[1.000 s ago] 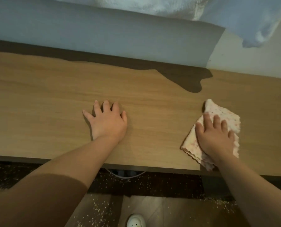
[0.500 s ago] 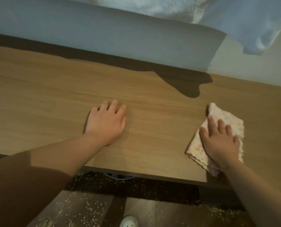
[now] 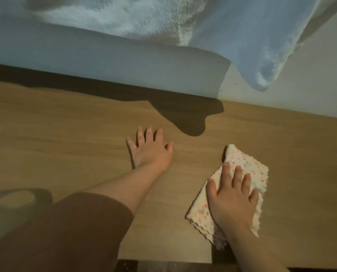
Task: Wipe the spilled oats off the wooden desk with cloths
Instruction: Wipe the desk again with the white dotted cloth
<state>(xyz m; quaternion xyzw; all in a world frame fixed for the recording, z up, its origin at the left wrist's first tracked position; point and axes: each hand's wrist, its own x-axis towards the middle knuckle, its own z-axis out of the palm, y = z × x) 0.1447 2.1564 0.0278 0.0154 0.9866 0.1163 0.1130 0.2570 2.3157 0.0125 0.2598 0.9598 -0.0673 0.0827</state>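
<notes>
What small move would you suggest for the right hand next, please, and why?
Probably slide the cloth left across the desk towards the left hand: the right hand lies flat on it with straight fingers, the left hand rests on bare wood, and the strip between them is uncovered.

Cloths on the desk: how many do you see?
1. The spotted cloth lies at the right of the desk under the right hand. The left hand rests bare on the wood; others may be off-frame.
</notes>
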